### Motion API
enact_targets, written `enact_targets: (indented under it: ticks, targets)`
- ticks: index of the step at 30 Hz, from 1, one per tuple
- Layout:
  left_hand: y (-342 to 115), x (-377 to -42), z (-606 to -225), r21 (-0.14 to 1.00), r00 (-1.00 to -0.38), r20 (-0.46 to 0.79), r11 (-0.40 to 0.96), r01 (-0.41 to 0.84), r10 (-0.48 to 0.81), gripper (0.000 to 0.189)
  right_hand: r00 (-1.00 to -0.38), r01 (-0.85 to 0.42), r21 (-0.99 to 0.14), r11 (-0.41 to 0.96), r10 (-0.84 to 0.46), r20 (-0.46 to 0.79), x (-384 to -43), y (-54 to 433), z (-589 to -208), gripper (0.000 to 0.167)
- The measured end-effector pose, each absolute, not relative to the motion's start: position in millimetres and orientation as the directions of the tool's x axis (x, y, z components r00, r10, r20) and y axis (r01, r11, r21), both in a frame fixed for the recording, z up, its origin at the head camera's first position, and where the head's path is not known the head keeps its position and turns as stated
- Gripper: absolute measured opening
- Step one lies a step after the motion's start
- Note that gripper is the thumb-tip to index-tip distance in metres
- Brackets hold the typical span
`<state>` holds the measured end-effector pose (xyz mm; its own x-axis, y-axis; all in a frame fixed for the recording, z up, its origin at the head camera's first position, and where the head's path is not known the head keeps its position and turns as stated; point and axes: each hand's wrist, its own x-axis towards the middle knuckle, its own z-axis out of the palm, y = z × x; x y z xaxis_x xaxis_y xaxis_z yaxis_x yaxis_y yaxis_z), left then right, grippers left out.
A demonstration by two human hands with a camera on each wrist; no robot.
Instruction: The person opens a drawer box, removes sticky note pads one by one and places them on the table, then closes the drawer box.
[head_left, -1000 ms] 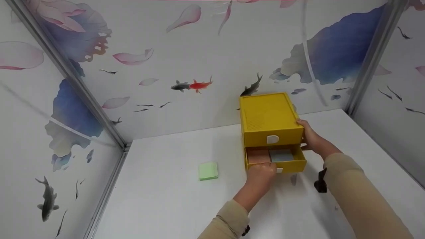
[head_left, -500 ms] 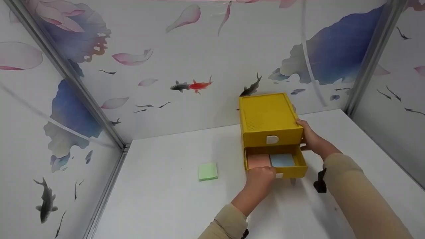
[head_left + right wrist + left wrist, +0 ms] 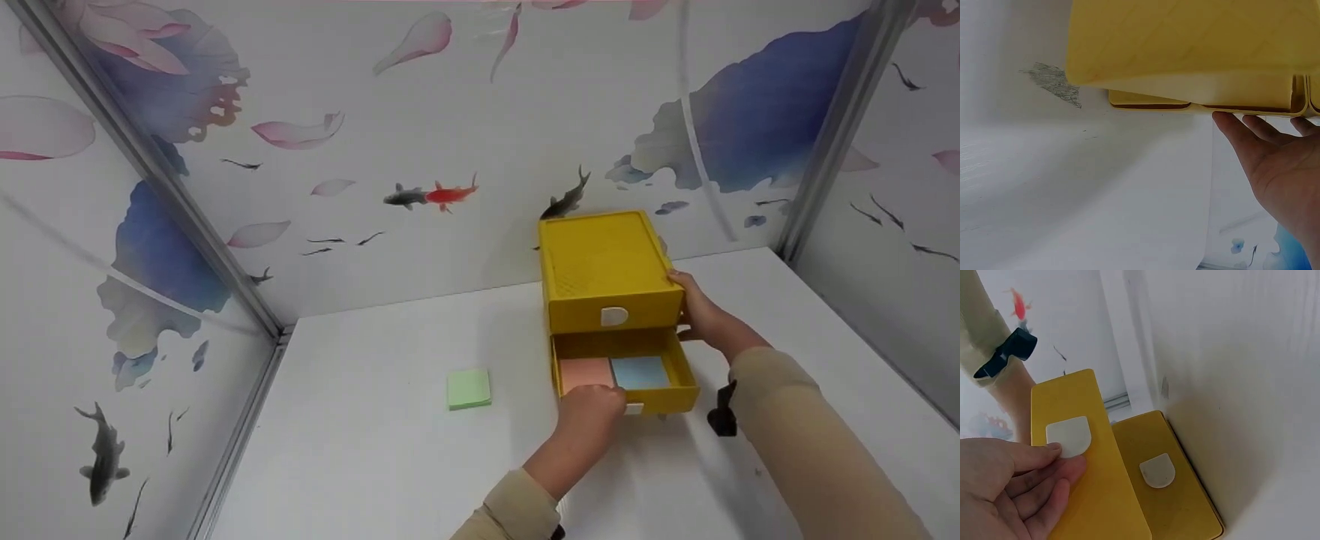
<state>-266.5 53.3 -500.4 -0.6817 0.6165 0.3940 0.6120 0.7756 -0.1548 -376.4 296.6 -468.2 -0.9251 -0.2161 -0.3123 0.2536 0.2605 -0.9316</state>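
Left hand (image 3: 592, 412): pinching the handle (image 3: 1072, 431) of the drawer (image 3: 670, 401); pull level toward six o'clock.
Right hand (image 3: 706, 316): outstretched against the cabinet (image 3: 607, 259) at three o'clock; brace as you pull.

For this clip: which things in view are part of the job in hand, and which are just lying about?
In use:
- left hand, pinching the white handle of the open lower drawer
- right hand, against the side of the yellow drawer box

Apparently just there:
- green pad, untouched on the table
- pink square and blue square, inside the lower drawer
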Motion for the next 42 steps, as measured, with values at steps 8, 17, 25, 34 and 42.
enact_targets:
  ticks: [8,17,25,34,42]
  targets:
    - [56.5,-256.4,-499.6,-0.068,-0.737,0.333,0.795,0.603,0.588,0.013,-0.928,0.242,-0.936,0.257,-0.221,-0.301,-375.8,297.8,-469.3,0.095]
    - [58.4,-247.5,-497.0,-0.118,-0.751,0.304,0.806,0.58,0.586,0.012,-0.929,0.24,-0.931,0.276,-0.212,-0.302,-376.2,297.6,-469.2,0.094]
    - [58.1,-239.9,-495.1,-0.082,-0.77,0.237,0.802,0.592,0.593,0.012,-0.926,0.254,-0.931,0.262,-0.211,-0.312,-376.0,298.3,-469.0,0.096]
    - [55.5,-236.4,-496.4,-0.091,-0.744,0.259,0.782,0.616,0.616,0.013,-0.926,0.256,-0.932,0.259,-0.212,-0.313,-376.6,298.4,-468.8,0.097]
    - [53.6,-234.5,-497.6,-0.162,-0.711,0.287,0.764,0.624,0.642,0.013,-0.911,0.267,-0.927,0.262,-0.245,-0.331,-376.4,298.7,-465.6,0.096]
